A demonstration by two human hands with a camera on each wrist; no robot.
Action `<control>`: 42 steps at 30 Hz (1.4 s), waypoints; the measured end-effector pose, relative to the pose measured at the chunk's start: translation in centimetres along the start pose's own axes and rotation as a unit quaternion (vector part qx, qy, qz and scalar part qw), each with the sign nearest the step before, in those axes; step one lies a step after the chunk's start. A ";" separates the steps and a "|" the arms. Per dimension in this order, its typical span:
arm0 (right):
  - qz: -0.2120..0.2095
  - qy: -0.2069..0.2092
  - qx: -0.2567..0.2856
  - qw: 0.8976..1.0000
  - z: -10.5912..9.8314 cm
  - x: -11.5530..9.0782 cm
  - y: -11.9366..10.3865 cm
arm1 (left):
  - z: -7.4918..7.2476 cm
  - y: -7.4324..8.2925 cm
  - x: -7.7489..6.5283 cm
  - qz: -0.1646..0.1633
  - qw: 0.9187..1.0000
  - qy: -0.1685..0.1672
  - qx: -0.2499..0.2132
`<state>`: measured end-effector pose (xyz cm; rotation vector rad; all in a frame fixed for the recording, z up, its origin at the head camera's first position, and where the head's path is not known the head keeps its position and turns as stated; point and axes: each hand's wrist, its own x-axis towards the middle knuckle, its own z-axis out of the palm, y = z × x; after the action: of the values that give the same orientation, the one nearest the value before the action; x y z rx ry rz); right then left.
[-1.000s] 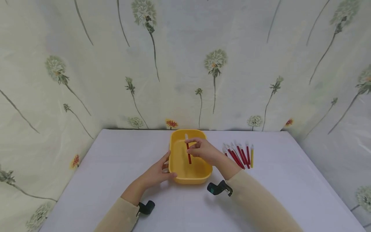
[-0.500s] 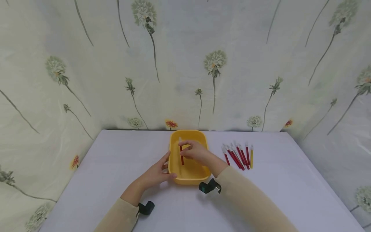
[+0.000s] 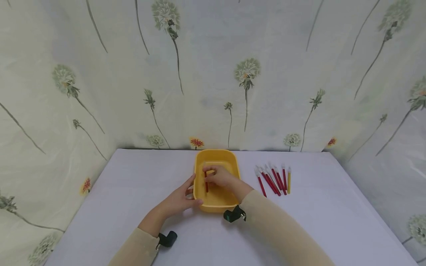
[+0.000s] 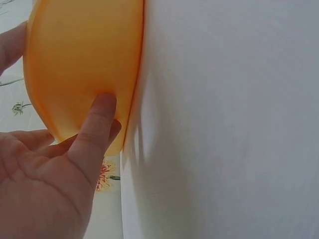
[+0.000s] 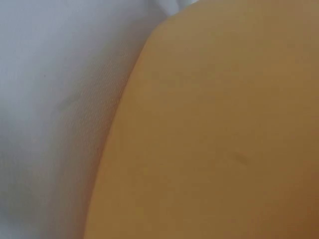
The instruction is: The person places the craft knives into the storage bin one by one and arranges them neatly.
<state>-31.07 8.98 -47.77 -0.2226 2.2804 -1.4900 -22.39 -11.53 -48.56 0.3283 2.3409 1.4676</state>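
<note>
A yellow plastic basin [image 3: 217, 207] stands on the table near the middle. My left hand [image 3: 179, 199] holds its near left corner, fingers on the side and thumb at the front; the left wrist view shows the fingers against the outer wall [image 4: 79, 64]. Inside the basin my right hand [image 3: 217, 176] pinches a slim red pen [image 3: 206, 187] with thumb and fingertips. The pen stands nearly lengthwise, close to the basin's left wall, and its upper part is mostly covered by the fingers. In the right wrist view the basin's wall [image 5: 209, 124] fills most of the picture.
To the right of the basin, several red pens [image 3: 270, 183] with clear, pale ends lie fanned out on the white table [image 3: 319, 207]. A yellow pen [image 3: 289, 181] lies at their right end. Behind the table hangs a dandelion-print cloth [image 3: 199, 74].
My right hand has moved left and lower into the basin with the red pen, toward the left wall. The left hand has kept its place on the basin.
</note>
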 end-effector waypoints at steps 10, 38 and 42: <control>0.007 0.009 -0.042 0.999 0.2 0.0 0.0 | 0.0 0.1 -0.1 -0.004 1.000 0.003 0.004; 0.005 0.019 -0.078 0.997 0.6 0.2 0.3 | 0.1 0.0 0.0 0.003 1.000 0.004 0.003; 0.002 0.023 -0.078 0.997 0.5 0.2 0.3 | 0.1 0.1 -0.1 0.000 1.000 0.006 0.005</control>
<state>-30.97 8.62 -48.26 -0.2306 2.4335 -1.3296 -22.26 -11.41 -48.53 0.3228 2.3594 1.4613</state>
